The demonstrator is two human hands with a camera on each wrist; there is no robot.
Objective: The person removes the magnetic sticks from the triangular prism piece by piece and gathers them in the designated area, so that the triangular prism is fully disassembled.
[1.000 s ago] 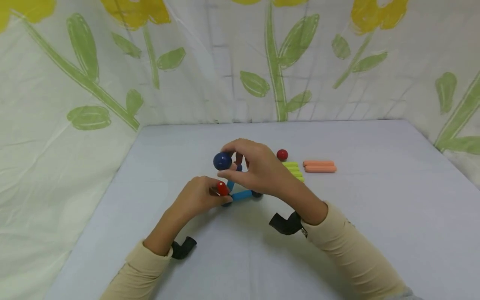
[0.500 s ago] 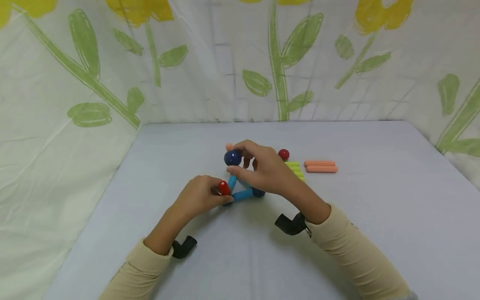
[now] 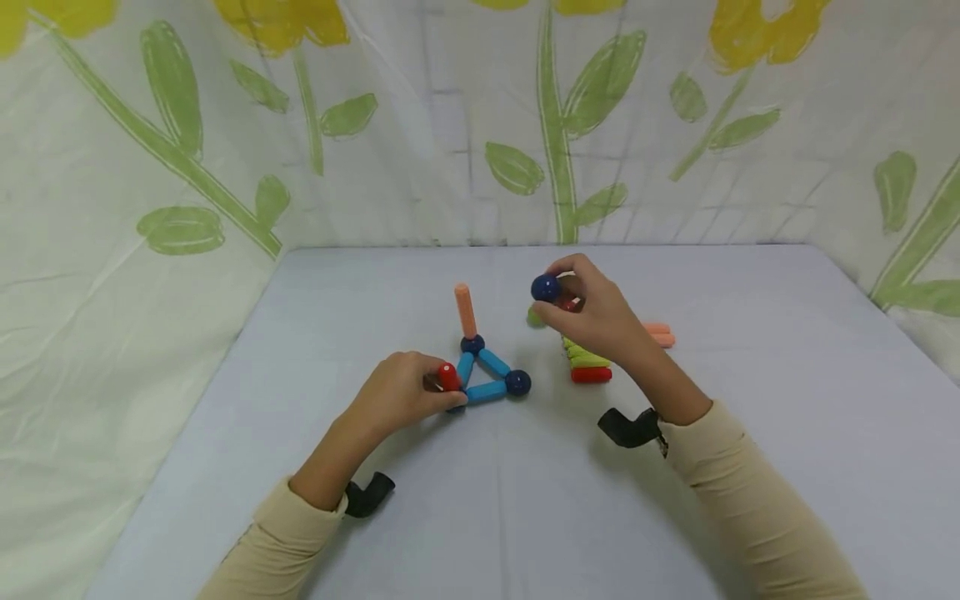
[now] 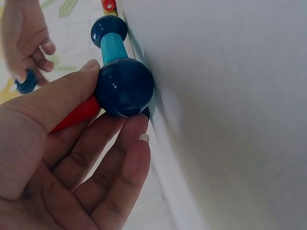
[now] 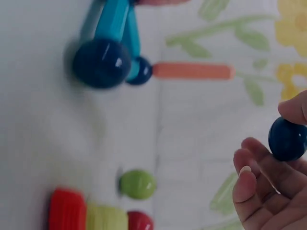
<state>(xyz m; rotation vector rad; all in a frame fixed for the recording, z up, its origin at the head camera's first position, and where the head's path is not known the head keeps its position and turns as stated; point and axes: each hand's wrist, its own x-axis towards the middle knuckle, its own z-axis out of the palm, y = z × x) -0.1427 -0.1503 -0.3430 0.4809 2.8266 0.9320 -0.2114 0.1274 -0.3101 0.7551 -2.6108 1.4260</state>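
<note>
My left hand [image 3: 396, 392] pinches a red rod [image 4: 79, 115] beside a dark blue ball [image 4: 125, 87], its thumb touching that ball. This ball is the near left corner of a triangle of light blue rods [image 3: 487, 391], with other dark blue balls [image 3: 517, 382] at the remaining corners. An orange rod [image 3: 466, 310] stands up from the far corner ball [image 3: 472, 344]. Over to the right, my right hand [image 3: 600, 317] holds a loose dark blue ball [image 3: 545, 287] between thumb and fingers, raised above the table and apart from the triangle.
Below and behind my right hand lie several yellow-green rods [image 3: 585, 353], a red rod [image 3: 592, 375], a green ball [image 3: 535, 317], a red ball [image 5: 140, 221] and orange rods [image 3: 662, 335]. A flower-painted white cloth [image 3: 420, 167] hangs behind the pale table [image 3: 337, 283].
My right hand has moved right with the dark blue ball, away from above the triangle. The upright orange rod and far corner have come into full sight. My left hand stays put.
</note>
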